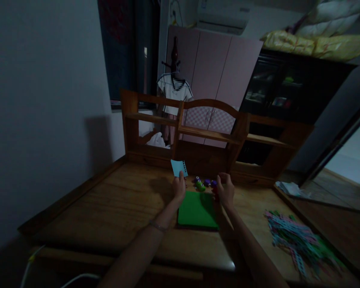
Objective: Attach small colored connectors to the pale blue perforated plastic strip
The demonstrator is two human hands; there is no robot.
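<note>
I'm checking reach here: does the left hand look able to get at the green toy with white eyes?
Probably yes: the left hand is near the green toy, but holds blue paper that may need setting down first.

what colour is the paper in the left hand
The paper is light blue, seen best in the head view.

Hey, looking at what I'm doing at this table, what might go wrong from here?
The left hand holds the blue paper only near its bottom, so it might bend or slip.
The right hand is close to the small purple toys and could knock them.
The light is dim, so small pieces behind the green square might be overlooked.
</note>
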